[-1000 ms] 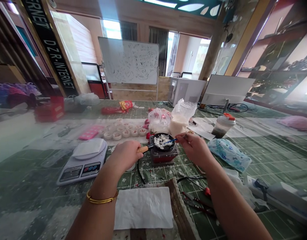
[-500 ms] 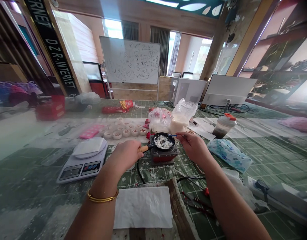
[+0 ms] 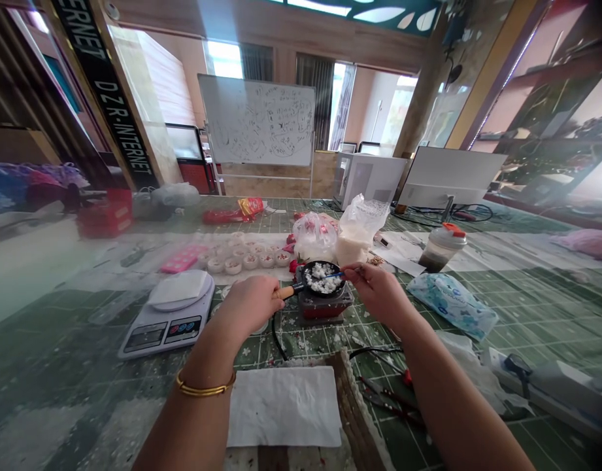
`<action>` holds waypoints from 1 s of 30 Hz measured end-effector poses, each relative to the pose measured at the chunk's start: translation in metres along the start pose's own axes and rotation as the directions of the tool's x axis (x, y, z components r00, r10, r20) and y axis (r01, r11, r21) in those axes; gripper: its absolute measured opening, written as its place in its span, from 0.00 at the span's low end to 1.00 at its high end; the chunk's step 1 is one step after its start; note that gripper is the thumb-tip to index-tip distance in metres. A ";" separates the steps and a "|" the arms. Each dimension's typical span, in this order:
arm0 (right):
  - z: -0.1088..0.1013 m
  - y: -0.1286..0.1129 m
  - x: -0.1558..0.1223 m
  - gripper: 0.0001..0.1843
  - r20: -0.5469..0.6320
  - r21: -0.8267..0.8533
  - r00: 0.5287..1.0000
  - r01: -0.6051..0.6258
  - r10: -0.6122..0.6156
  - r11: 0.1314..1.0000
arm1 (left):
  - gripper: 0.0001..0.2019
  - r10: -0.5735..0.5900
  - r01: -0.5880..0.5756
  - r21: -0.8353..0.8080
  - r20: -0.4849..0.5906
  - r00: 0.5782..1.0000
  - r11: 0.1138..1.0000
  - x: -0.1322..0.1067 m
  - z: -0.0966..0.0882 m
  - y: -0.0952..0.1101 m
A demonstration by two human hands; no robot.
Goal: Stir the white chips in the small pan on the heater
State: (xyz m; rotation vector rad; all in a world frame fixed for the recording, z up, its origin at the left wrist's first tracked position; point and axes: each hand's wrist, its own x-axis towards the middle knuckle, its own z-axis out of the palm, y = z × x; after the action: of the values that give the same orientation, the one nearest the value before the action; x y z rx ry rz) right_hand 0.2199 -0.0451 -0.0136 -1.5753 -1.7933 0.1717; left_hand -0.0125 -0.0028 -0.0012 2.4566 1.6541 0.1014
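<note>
My left hand [image 3: 251,302] is closed around the wooden handle of a small black frying pan [image 3: 325,295]. The pan rests on a small red-and-grey hot plate [image 3: 325,310]. White crumbly chunks [image 3: 322,279] lie inside it, bunched in loose clumps. Between the pinched fingers of my right hand [image 3: 379,291] is a thin blue stick [image 3: 334,275], which reaches over the pan's right rim into the chunks. What its tip looks like is too small to tell. A sheet of white paper [image 3: 285,405] lies between my forearms.
A kitchen scale [image 3: 168,314] stands left, with small filled cups [image 3: 249,261] and a pink mould [image 3: 183,258] behind. Bags of white material [image 3: 354,242] sit beyond the pan. Right are a lidded shaker [image 3: 442,248], wipes pack [image 3: 452,304], pliers [image 3: 389,399] and a power strip [image 3: 550,386].
The blue stick and my right hand have shifted left and slightly down, farther into the pan. The white chunks are clumped differently. My left hand keeps its grip on the handle.
</note>
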 end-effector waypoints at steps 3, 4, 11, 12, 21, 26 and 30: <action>-0.002 0.002 0.000 0.16 -0.057 -0.018 0.998 -0.008 0.007 1.000 | 0.09 0.007 -0.007 -0.002 -0.009 1.000 1.000 0.000 0.000 -0.002; -0.001 0.002 0.000 0.16 -0.034 -0.012 0.999 0.011 -0.012 1.000 | 0.09 0.007 -0.007 -0.002 -0.011 1.000 1.000 0.000 0.000 -0.002; -0.003 0.001 0.002 0.16 -0.047 -0.115 0.999 0.014 -0.019 0.993 | 0.09 -0.004 0.004 -0.008 -0.009 1.000 1.000 0.000 0.002 -0.003; -0.005 0.000 0.001 0.16 -0.062 -0.117 0.998 0.001 -0.008 0.993 | 0.09 -0.003 0.003 -0.008 -0.007 1.000 1.000 0.001 0.002 -0.003; -0.007 0.002 0.001 0.17 -0.043 -0.095 0.999 -0.003 -0.001 0.995 | 0.09 -0.009 0.009 -0.012 -0.001 1.000 1.000 0.000 0.002 -0.005; -0.009 0.005 0.004 0.16 -0.082 -0.128 0.996 -0.030 0.019 0.991 | 0.08 0.001 -0.001 -0.004 -0.007 1.000 1.000 0.001 0.004 -0.005; -0.012 0.001 -0.001 0.17 0.001 -0.066 1.000 0.014 -0.014 0.998 | 0.08 -0.004 0.004 -0.009 -0.013 1.000 1.000 0.002 0.005 -0.006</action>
State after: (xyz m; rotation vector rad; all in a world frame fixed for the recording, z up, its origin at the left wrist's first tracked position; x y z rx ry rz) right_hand 0.2276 -0.0505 -0.0060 -1.6084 -1.8267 0.1067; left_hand -0.0164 0.0011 -0.0072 2.4511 1.6600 0.1245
